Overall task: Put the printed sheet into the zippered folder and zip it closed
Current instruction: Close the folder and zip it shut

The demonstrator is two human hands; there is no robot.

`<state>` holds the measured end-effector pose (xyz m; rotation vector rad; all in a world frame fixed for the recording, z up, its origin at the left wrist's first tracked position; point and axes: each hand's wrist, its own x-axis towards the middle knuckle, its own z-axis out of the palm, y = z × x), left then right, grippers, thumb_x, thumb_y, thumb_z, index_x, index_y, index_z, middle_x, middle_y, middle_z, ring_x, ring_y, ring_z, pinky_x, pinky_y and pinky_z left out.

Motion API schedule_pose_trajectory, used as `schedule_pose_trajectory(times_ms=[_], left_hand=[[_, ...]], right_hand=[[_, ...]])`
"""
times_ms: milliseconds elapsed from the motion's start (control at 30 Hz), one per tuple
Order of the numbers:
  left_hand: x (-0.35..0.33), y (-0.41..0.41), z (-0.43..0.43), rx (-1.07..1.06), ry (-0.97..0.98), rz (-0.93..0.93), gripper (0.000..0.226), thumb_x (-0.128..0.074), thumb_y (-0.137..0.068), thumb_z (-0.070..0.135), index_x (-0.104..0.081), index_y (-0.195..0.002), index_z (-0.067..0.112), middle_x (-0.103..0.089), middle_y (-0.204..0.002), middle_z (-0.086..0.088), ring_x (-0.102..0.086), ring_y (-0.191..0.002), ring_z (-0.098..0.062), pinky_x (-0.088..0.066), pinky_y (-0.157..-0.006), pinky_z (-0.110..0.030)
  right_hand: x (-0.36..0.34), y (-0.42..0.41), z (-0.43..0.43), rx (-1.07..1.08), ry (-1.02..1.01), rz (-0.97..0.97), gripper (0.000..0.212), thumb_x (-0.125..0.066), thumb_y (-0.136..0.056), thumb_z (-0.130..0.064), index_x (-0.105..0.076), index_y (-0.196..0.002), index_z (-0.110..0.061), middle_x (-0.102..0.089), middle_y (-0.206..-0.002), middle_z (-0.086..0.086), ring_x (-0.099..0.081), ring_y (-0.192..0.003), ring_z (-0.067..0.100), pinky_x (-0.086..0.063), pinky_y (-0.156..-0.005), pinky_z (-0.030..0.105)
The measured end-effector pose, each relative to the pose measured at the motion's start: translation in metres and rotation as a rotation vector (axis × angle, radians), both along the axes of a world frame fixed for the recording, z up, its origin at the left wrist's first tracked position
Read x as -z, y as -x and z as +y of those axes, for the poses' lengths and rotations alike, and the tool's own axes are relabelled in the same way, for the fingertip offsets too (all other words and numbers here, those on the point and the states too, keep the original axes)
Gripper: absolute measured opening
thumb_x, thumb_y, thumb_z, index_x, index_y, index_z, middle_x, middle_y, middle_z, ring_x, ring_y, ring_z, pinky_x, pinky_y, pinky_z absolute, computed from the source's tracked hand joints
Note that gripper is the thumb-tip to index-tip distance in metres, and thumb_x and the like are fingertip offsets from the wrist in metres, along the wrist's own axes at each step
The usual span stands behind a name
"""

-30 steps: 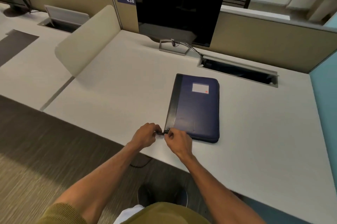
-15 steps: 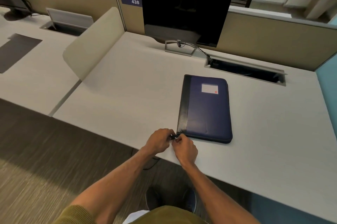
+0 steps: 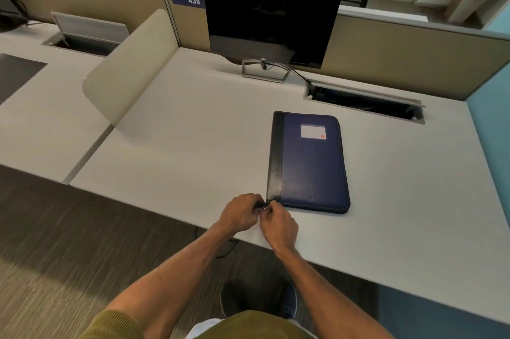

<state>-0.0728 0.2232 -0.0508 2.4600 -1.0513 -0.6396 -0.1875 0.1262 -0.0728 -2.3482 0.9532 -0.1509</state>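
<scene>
A dark blue zippered folder [image 3: 310,164] with a black spine strip and a white label lies closed and flat on the white desk [image 3: 176,142]. My left hand [image 3: 240,212] and my right hand [image 3: 278,224] meet at its near left corner, both pinching the small zipper pull [image 3: 264,206] and tab there. The printed sheet is not visible.
A black monitor [image 3: 271,17] on a metal stand sits behind the folder. An open cable tray [image 3: 364,102] lies at the back right. A beige divider [image 3: 132,68] borders the desk on the left, a teal panel [image 3: 494,117] on the right.
My hands stay pinched at the folder's near left corner. The view has shifted, so the folder and monitor sit further right in the frame.
</scene>
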Motion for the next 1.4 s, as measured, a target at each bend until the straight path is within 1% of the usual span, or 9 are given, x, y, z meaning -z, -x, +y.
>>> schedule_pose_trajectory(times_ms=[167,400,533,633,800,967,1167,1300,1400], left_hand=[[-0.002,0.001,-0.004,0.018,-0.064,-0.115,0.016,-0.057,-0.098,0.012,-0.065,-0.11,0.017,-0.072,-0.107,-0.005,-0.067,-0.096,-0.029,-0.054,-0.074,-0.043],[-0.007,-0.001,-0.005,0.106,-0.152,-0.285,0.029,-0.06,-0.09,0.005,-0.057,-0.116,0.018,-0.069,-0.111,-0.004,-0.061,-0.102,-0.027,-0.052,-0.074,-0.039],[-0.008,0.0,-0.005,0.174,-0.139,-0.352,0.054,-0.064,-0.085,0.005,-0.046,-0.132,0.023,-0.068,-0.112,-0.005,-0.061,-0.1,-0.029,-0.05,-0.073,-0.037],[-0.009,0.002,-0.007,0.218,-0.125,-0.379,0.054,-0.06,-0.089,0.009,-0.042,-0.139,0.023,-0.066,-0.115,-0.007,-0.059,-0.103,-0.029,-0.041,-0.073,-0.034],[-0.003,0.001,-0.021,0.248,-0.081,-0.34,0.073,-0.057,-0.102,0.031,-0.018,-0.164,0.028,-0.06,-0.128,-0.007,-0.062,-0.105,-0.028,-0.054,-0.084,-0.04],[0.006,0.003,-0.032,0.281,-0.116,-0.359,0.078,-0.053,-0.109,0.025,-0.006,-0.17,0.033,-0.062,-0.134,-0.011,-0.063,-0.108,-0.03,-0.055,-0.089,-0.041],[0.0,0.016,-0.04,0.272,-0.141,-0.42,0.069,-0.045,-0.112,0.036,-0.012,-0.171,0.023,-0.065,-0.137,-0.011,-0.065,-0.111,-0.031,-0.05,-0.093,-0.04],[-0.007,0.014,-0.041,0.287,-0.17,-0.392,0.071,-0.048,-0.111,0.03,-0.012,-0.171,0.02,-0.065,-0.137,-0.011,-0.064,-0.112,-0.031,-0.049,-0.091,-0.039],[-0.008,0.01,-0.038,0.269,-0.205,-0.379,0.075,-0.053,-0.109,0.026,-0.011,-0.171,0.025,-0.065,-0.136,-0.009,-0.063,-0.111,-0.031,-0.051,-0.088,-0.038]], right_hand=[[0.002,0.0,-0.001,0.031,0.047,0.034,0.014,-0.067,-0.098,-0.04,-0.063,-0.093,-0.028,-0.068,-0.083,-0.013,-0.062,-0.067,0.008,-0.056,-0.063,0.027],[0.001,-0.005,-0.015,0.128,0.118,0.076,0.017,-0.069,-0.097,-0.039,-0.066,-0.093,-0.023,-0.069,-0.081,-0.007,-0.062,-0.067,0.01,-0.055,-0.064,0.029],[0.004,0.0,-0.018,0.133,0.145,0.076,0.016,-0.068,-0.098,-0.037,-0.067,-0.098,-0.021,-0.071,-0.083,-0.006,-0.064,-0.068,0.011,-0.056,-0.065,0.03],[0.007,0.002,-0.016,0.132,0.164,0.058,0.013,-0.07,-0.097,-0.033,-0.069,-0.098,-0.019,-0.072,-0.084,-0.004,-0.065,-0.067,0.013,-0.056,-0.062,0.03],[0.007,0.002,-0.014,0.029,0.128,0.019,0.024,-0.068,-0.1,-0.036,-0.068,-0.117,-0.02,-0.074,-0.103,-0.004,-0.071,-0.081,0.013,-0.06,-0.073,0.029],[0.004,0.004,-0.022,0.039,0.153,0.046,0.03,-0.062,-0.103,-0.042,-0.069,-0.123,-0.02,-0.077,-0.108,-0.003,-0.074,-0.085,0.013,-0.06,-0.078,0.029],[0.005,0.007,-0.026,0.074,0.162,0.038,0.032,-0.065,-0.101,-0.047,-0.07,-0.117,-0.02,-0.076,-0.1,-0.003,-0.072,-0.077,0.012,-0.059,-0.07,0.027],[0.011,0.006,-0.022,0.006,0.16,-0.028,0.027,-0.07,-0.099,-0.039,-0.068,-0.118,-0.019,-0.076,-0.099,-0.004,-0.072,-0.071,0.013,-0.062,-0.066,0.029],[0.01,0.009,-0.025,0.003,0.194,0.007,0.024,-0.066,-0.101,-0.038,-0.068,-0.116,-0.019,-0.075,-0.099,-0.004,-0.07,-0.07,0.013,-0.059,-0.063,0.028]])
